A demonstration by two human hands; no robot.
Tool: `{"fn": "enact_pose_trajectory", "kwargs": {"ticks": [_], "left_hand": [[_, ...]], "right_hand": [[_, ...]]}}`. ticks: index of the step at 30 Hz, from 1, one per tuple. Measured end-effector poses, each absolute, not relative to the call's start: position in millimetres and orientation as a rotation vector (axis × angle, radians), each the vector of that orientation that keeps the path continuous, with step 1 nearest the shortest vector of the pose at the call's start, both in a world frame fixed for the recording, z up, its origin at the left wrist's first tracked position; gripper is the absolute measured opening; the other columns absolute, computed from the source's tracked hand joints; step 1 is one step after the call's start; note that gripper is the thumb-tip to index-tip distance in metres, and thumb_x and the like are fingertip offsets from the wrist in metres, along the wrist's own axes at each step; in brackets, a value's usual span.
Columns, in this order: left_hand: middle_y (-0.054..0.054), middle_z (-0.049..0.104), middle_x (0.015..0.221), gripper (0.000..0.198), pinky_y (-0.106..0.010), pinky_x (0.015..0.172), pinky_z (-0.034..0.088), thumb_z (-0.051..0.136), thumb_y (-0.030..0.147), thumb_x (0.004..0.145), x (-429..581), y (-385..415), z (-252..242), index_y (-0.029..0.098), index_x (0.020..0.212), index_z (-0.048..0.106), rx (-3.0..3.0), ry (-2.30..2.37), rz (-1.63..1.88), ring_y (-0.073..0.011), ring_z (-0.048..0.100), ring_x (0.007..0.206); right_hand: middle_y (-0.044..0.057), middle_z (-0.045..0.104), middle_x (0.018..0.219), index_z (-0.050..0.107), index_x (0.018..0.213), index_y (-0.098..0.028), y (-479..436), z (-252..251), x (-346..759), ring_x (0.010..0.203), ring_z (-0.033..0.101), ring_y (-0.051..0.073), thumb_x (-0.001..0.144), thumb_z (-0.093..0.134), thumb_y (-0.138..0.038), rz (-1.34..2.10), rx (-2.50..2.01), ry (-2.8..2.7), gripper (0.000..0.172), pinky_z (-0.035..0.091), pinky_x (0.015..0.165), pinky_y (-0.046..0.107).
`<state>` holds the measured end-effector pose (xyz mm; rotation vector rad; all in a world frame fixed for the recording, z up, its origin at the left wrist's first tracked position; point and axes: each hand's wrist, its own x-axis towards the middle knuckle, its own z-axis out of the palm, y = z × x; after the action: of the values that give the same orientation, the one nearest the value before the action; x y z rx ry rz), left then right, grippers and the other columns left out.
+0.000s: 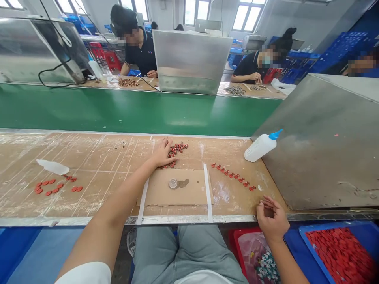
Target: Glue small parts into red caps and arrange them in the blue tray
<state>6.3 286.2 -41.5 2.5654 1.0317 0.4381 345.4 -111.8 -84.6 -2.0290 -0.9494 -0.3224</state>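
Observation:
My left hand point(162, 154) lies at the far side of the bench with its fingers spread, touching a pile of small red-and-metal parts point(178, 148). My right hand point(272, 221) is at the bench's front edge on the right, thumb and fingers curled together in a pinch; anything between them is too small to make out. Beyond it, a slanting row of red discs with small metal pieces standing on them point(231, 175) leads away to the left. Between my hands a small clear round cup point(173, 184) rests on a taped-down cardboard sheet point(160, 197), beside a wet brown stain.
A white squeeze bottle with a blue nozzle point(260, 148) leans by a large metal box point(325, 146). Loose red discs point(55, 190) and a white bottle point(53, 167) lie at left. A blue tray point(308, 240) of red pieces sits below right. Co-workers sit across the green belt point(133, 110).

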Motion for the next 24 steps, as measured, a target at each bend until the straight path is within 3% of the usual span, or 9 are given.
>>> {"fn": "enact_pose_trajectory", "kwargs": {"ticks": [4, 8, 11, 18, 24], "left_hand": [[-0.014, 0.012, 0.164, 0.087, -0.059, 0.116, 0.019, 0.042, 0.072, 0.085, 24, 292, -39, 0.023, 0.154, 0.023, 2.585, 0.914, 0.442, -0.0394, 0.006, 0.15], [-0.014, 0.031, 0.158, 0.077, -0.053, 0.118, 0.021, 0.041, 0.068, 0.087, 34, 295, -37, 0.02, 0.147, 0.041, 2.599, 0.777, 0.442, -0.0362, 0.02, 0.148], [-0.014, 0.039, 0.154, 0.073, -0.048, 0.118, 0.026, 0.04, 0.065, 0.089, 35, 293, -33, 0.019, 0.145, 0.044, 2.578, 0.723, 0.452, -0.0315, 0.031, 0.144], [-0.015, 0.042, 0.152, 0.066, -0.049, 0.117, 0.028, 0.037, 0.056, 0.094, 19, 277, -10, 0.015, 0.147, 0.037, 2.438, 0.843, 0.707, -0.0286, 0.036, 0.142], [-0.009, 0.061, 0.131, 0.046, -0.044, 0.109, 0.042, 0.049, 0.044, 0.092, -16, 242, 2, 0.021, 0.131, 0.052, 2.298, 0.936, 1.023, -0.0247, 0.055, 0.125]], "right_hand": [[0.013, 0.071, 0.098, 0.063, 0.111, -0.012, -113, -82, 347, 0.083, 0.067, 0.025, 0.082, 0.06, -0.039, -0.392, -2.07, -0.968, 0.039, 0.054, 0.08, 0.041], [0.016, 0.067, 0.108, 0.059, 0.12, -0.011, -109, -65, 348, 0.101, 0.064, 0.032, 0.077, 0.067, -0.046, -0.525, -2.091, -1.071, 0.056, 0.049, 0.091, 0.049], [0.017, 0.065, 0.115, 0.055, 0.125, -0.012, -97, -45, 347, 0.109, 0.061, 0.034, 0.076, 0.071, -0.05, -0.606, -2.117, -1.278, 0.064, 0.046, 0.095, 0.049], [0.014, 0.065, 0.121, 0.056, 0.126, -0.019, -25, -2, 356, 0.11, 0.059, 0.03, 0.084, 0.065, -0.054, -0.386, -1.997, -1.983, 0.055, 0.042, 0.093, 0.042], [0.011, 0.072, 0.101, 0.064, 0.115, -0.018, 35, 2, 375, 0.093, 0.066, 0.028, 0.081, 0.071, -0.044, 0.029, -2.054, -2.267, 0.043, 0.045, 0.08, 0.037]]}}
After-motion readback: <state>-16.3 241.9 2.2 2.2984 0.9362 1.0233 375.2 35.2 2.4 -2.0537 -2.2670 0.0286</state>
